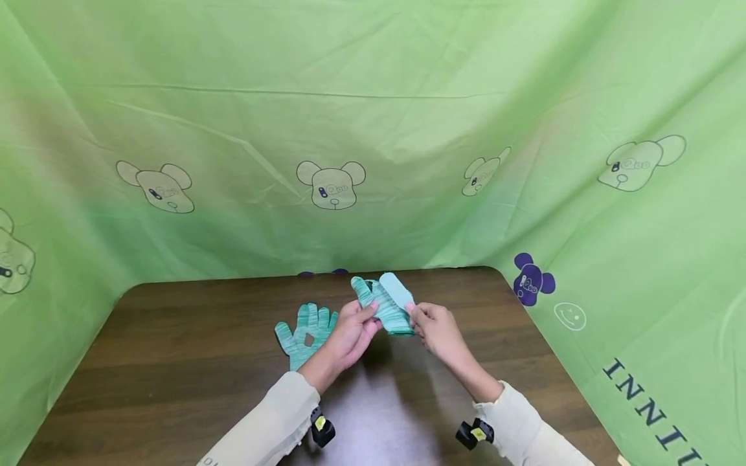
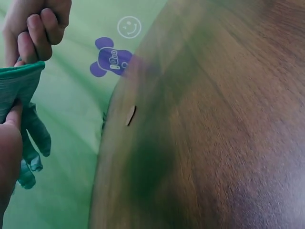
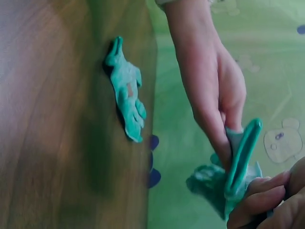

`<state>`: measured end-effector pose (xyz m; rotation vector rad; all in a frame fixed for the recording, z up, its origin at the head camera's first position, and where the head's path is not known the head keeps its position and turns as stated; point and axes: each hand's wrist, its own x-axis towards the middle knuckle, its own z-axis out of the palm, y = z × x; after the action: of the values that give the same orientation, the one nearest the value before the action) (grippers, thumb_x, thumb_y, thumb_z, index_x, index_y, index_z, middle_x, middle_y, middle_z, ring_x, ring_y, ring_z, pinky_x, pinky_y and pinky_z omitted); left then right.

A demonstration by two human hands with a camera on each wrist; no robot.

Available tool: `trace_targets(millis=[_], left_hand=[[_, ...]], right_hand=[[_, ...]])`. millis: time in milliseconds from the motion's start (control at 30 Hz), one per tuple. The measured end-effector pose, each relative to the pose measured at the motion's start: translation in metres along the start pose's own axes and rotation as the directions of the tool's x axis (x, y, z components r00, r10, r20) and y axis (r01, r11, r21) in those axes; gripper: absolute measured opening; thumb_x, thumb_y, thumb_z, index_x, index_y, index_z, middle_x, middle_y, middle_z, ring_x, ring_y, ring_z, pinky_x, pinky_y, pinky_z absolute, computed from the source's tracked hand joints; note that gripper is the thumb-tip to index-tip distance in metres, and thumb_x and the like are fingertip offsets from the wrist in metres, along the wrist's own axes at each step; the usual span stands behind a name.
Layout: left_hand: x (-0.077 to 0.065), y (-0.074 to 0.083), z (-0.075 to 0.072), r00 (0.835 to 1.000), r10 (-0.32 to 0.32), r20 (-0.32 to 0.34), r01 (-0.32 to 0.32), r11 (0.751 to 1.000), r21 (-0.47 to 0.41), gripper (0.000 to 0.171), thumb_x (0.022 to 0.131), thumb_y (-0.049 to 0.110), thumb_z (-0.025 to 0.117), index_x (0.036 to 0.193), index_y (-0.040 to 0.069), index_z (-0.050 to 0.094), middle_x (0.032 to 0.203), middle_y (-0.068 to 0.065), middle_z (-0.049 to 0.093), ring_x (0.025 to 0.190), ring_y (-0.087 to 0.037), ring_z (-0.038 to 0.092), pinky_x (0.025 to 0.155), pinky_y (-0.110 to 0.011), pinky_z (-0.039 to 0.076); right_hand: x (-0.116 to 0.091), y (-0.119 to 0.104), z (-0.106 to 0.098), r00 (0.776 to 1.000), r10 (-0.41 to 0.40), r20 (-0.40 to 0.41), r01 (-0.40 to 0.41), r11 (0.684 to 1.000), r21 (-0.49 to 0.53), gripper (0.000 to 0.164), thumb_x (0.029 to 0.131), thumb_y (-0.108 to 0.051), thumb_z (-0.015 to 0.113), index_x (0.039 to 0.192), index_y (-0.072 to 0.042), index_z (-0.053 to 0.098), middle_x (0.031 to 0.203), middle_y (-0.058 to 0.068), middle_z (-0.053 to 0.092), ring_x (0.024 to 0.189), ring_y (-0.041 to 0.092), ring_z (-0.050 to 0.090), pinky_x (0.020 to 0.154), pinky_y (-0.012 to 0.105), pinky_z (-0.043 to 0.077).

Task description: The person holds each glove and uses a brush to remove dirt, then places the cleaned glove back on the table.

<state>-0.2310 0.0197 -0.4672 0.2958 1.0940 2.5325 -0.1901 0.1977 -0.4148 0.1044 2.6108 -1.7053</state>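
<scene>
Above the table, my left hand (image 1: 355,333) grips a green striped knit glove (image 1: 384,310), thumb on top. My right hand (image 1: 434,327) pinches the lower end of a flat light-blue strip (image 1: 396,290) that lies slantwise over this glove. What kind of thing the strip is I cannot tell. Seen from the left wrist, the glove's dark green cuff (image 2: 24,71) is uppermost and its fingers hang down, with my right hand's curled fingers (image 2: 38,36) just above. A second matching glove (image 1: 300,353) lies flat on the table beside my left forearm, with a brown patch-like spot (image 1: 309,338) on its palm.
The dark wood table (image 1: 175,375) has rounded far corners. Green cloth (image 1: 373,129) printed with bear heads hangs behind it and along both sides. A small thin brown piece (image 2: 131,115) shows near the table edge in the left wrist view.
</scene>
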Motion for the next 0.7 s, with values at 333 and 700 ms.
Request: trace_targets(millis=[333, 700], left_hand=[[-0.002, 0.001, 0.000, 0.999, -0.001, -0.033, 0.001, 1.000, -0.011, 0.036, 0.109, 0.000, 0.033, 0.142, -0.012, 0.037, 0.131, -0.009, 0.059, 0.124, -0.017, 0.058, 0.104, -0.031, 0.052], [0.001, 0.003, 0.004, 1.000, 0.017, 0.018, -0.016, 0.999, -0.028, 0.047, 0.108, -0.002, 0.032, 0.154, -0.012, 0.025, 0.163, -0.026, 0.031, 0.152, -0.032, 0.032, 0.120, -0.036, 0.038]], right_hand=[[0.005, 0.005, -0.009, 0.995, 0.080, 0.060, -0.089, 0.984, 0.157, 0.039, 0.108, -0.030, 0.049, 0.088, 0.003, 0.053, 0.059, -0.004, 0.038, 0.048, 0.009, 0.029, 0.040, 0.020, 0.024], [-0.003, -0.005, 0.004, 0.994, 0.026, 0.105, -0.040, 0.989, 0.142, 0.037, 0.109, -0.025, 0.046, 0.088, 0.004, 0.056, 0.059, -0.003, 0.039, 0.048, 0.007, 0.031, 0.041, 0.018, 0.026]])
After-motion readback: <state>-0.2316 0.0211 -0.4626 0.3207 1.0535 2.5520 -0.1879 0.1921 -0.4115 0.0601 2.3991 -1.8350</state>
